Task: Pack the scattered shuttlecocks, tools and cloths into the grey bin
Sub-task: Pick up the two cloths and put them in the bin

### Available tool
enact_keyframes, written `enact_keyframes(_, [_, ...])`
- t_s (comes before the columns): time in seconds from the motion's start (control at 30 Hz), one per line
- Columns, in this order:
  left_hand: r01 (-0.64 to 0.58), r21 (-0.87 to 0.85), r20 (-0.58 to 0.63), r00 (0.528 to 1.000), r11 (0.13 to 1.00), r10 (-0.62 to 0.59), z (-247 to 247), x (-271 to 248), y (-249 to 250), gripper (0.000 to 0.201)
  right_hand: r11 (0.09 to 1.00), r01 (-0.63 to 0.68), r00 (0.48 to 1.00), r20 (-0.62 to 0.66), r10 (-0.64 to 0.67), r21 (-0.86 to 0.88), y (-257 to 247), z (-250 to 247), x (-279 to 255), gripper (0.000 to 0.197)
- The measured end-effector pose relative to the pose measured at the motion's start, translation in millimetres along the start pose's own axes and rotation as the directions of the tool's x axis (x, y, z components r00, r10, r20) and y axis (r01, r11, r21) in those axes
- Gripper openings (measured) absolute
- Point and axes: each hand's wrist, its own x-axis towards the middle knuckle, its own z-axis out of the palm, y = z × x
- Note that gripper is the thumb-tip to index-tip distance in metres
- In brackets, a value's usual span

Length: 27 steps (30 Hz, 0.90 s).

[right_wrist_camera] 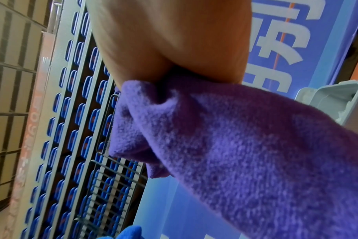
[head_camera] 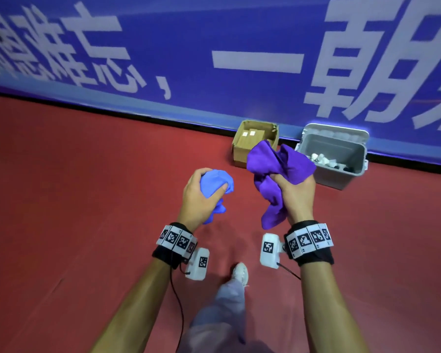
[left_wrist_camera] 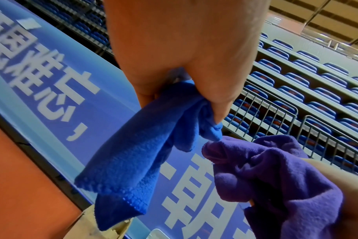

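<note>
Holding a bunched blue cloth in the left hand, fingers curled round it; right hand grips a purple cloth that hides part of the cardboard box. Grey bin sits right of centre, shuttlecocks inside, the dark bits beside them hard to make out.

Red sports floor, smooth, running up to the foot of a blue banner wall. Standing directly on it against that wall: an open cardboard box and, just to its right, a grey bin, apart from the box. The bin contains white shuttlecocks. A white shoe is planted on the floor nearer the camera.
</note>
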Motion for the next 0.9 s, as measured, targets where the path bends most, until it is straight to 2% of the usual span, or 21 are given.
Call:
enact_keyframes(0.27, [0.011,-0.160,0.212,0.977,0.987,0.023,110.4,196.5,43.5,0.038,0.996,0.054,0.982,-0.178,-0.065,-0.065,-9.9,-2.5,186.5,0.048])
enact_keyframes(0.37, [-0.037,-0.153,0.293,0.953,0.988,0.081,157.7,264.3,68.0,0.038,0.992,0.072,0.959,-0.266,-0.097,-0.102,-14.3,-18.4,243.5,0.049])
enact_keyframes(0.5, [-0.106,-0.142,0.392,0.907,0.984,0.154,228.3,326.6,96.0,0.038,0.995,0.008,0.920,-0.390,-0.048,-0.102,-12.9,-56.2,301.3,0.047])
enact_keyframes(0.7, [-0.173,-0.117,0.506,0.837,0.978,0.209,361.7,401.0,126.2,0.040,0.995,-0.001,0.839,-0.542,-0.051,-0.095,-4.4,-135.3,410.0,0.037])
enact_keyframes(0.83, [-0.210,-0.114,0.503,0.831,0.971,0.238,442.7,447.4,148.8,0.041,0.997,-0.002,0.802,-0.595,-0.046,-0.080,-6.0,-185.1,500.5,0.033])
enact_keyframes(0.9, [-0.233,-0.078,0.497,0.834,0.969,0.241,480.5,476.2,158.9,0.040,0.996,0.002,0.786,-0.616,-0.056,-0.088,-13.7,-207.0,552.1,0.039])
